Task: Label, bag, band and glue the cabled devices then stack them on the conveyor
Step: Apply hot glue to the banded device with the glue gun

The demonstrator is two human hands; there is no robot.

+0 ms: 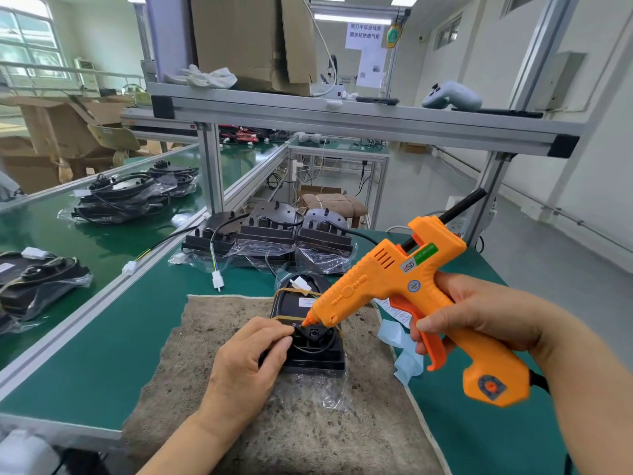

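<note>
while left hand [247,358] pinches device [310,341], right hand [479,313] tilts glue gun [404,289].

Person, body as seen:
- left hand [251,358]: bare
- right hand [479,310]: bare
- forearms: two, uncovered along all that shows
- right thumb nail: short, plain

At centre right, the orange plastic glue gun [394,279] carries a green-and-white label [423,256] and a black glue stick [462,204]. Yellow rubber bands [289,317] cross the black plastic cabled device [315,353]. A speckled grey-brown mat [274,423] covers the green tabletop [102,354], with pale blue paper [402,358] at its right.
</note>
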